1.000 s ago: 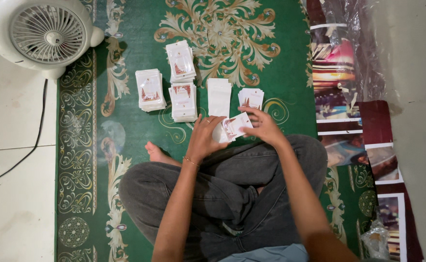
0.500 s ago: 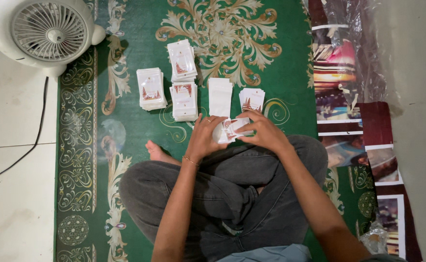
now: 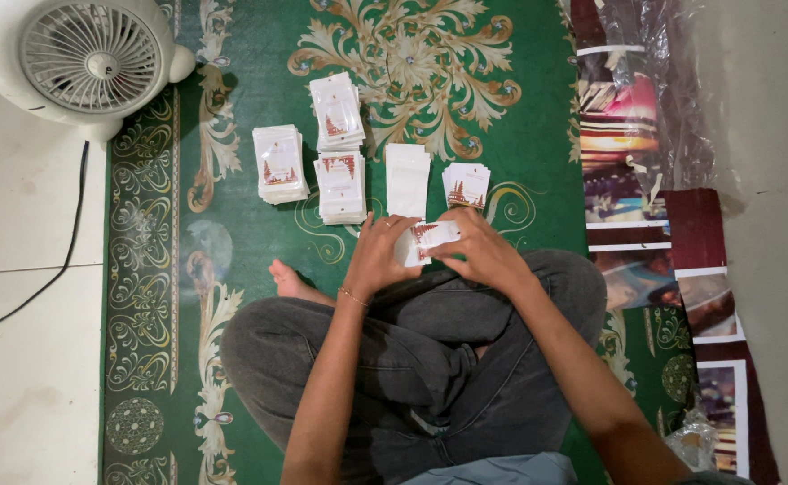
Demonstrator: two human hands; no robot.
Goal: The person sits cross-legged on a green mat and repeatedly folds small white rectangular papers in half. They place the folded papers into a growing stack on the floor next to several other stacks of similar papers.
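Note:
I sit cross-legged on a green patterned carpet (image 3: 232, 224). My left hand (image 3: 378, 254) and my right hand (image 3: 476, 249) meet just above my knees, both gripping a small white card with a red picture (image 3: 431, 237) and a clear sleeve around it. In front of my hands lie a stack of plain white sleeves (image 3: 407, 180) and a stack of printed cards (image 3: 466, 185). Further left sit three stacks of sleeved cards: one (image 3: 341, 186), one (image 3: 337, 111) behind it, one (image 3: 280, 163) at the far left.
A white fan (image 3: 88, 58) stands at the carpet's top left corner, its black cord (image 3: 52, 269) running over the white tiles. At the right lie printed sheets (image 3: 627, 171), crumpled clear plastic (image 3: 672, 81) and a dark red strip (image 3: 708, 269).
My hands have drawn closer together around the card, which now lies partly under my fingers. The stacks have not moved.

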